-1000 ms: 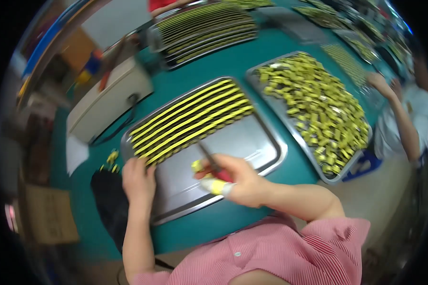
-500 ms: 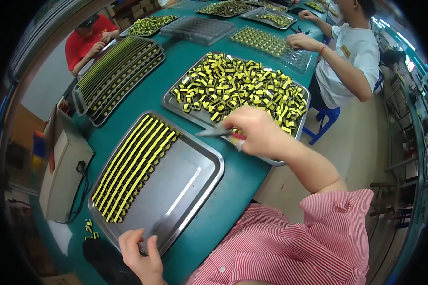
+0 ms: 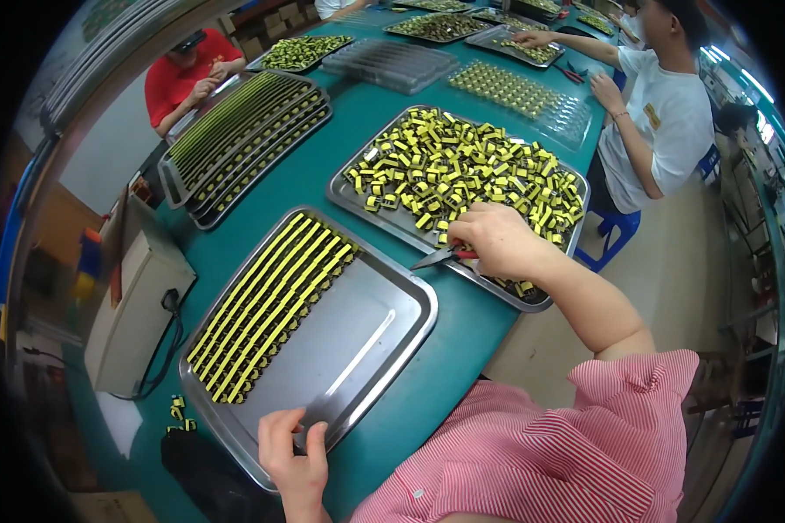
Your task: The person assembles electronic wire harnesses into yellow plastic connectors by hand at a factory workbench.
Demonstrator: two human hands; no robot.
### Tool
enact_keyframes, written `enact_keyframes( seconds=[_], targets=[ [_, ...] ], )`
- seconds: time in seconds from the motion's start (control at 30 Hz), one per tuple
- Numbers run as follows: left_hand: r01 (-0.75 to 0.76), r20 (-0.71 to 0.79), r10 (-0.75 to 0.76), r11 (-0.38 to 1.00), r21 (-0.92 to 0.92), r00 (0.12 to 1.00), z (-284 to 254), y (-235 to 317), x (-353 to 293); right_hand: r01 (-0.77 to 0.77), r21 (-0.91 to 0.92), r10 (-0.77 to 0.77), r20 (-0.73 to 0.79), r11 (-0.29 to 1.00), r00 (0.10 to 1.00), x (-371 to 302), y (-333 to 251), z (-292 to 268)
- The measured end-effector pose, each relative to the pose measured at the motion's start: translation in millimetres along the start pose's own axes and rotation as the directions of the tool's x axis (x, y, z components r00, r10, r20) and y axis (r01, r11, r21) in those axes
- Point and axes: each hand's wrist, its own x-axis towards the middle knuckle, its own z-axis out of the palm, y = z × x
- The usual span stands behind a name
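In my right hand (image 3: 508, 244) is a pair of red-handled pliers (image 3: 438, 258), their grey jaws pointing left past the rim of a metal tray (image 3: 371, 220). That tray is heaped with loose yellow-and-black components (image 3: 471, 170), and my fingers are over its near edge. A second metal tray (image 3: 358, 340) lies to the left, with several straight rows of the same components (image 3: 266, 305) along its left side. My left hand (image 3: 295, 453) is at this tray's near rim, thumb and fingers apart. A dark patch shows between them; I cannot make out what it is.
Stacked trays of rows (image 3: 235, 144) stand at the far left. Clear plastic trays (image 3: 388, 65) lie farther back. A beige box with a cable (image 3: 139, 296), a few loose components (image 3: 179, 414) and a black cloth-like thing (image 3: 205, 475) are at the left. Co-workers in red (image 3: 187, 78) and white (image 3: 667, 131) sit nearby.
The whole view has shifted, so the trays appear farther right. My right hand still grips the pliers over the heaped tray. The co-worker in white has reached an arm toward a far tray.
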Motion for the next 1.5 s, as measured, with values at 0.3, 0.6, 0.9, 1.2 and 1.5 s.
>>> enact_keyframes(
  seconds=[0.3,0.6,0.9,1.2,1.5],
  targets=[
    [0.145,0.073,-0.131,0.957,-0.25,0.989,1,1,-3,0.369,0.277,-0.191,-0.507,0.887,0.84,15,-69,-13],
    [0.518,0.359,-0.471,0.266,-0.813,0.806,0,-9,-6,0.721,0.538,-0.445,-0.567,0.437,0.693,32,-186,42],
    [0.578,0.465,-0.503,0.088,-0.811,0.729,9,-23,-2,0.646,0.616,-0.436,-0.48,0.451,0.761,38,-180,61],
    [0.418,0.308,-0.438,0.182,-0.89,0.845,8,-33,-9,0.338,0.789,-0.247,-0.242,0.513,0.938,38,-176,55],
    [0.414,0.284,-0.464,0.208,-0.886,0.839,2,-30,-6,0.237,0.701,-0.258,-0.079,0.672,0.963,33,-175,47]
  ],
)
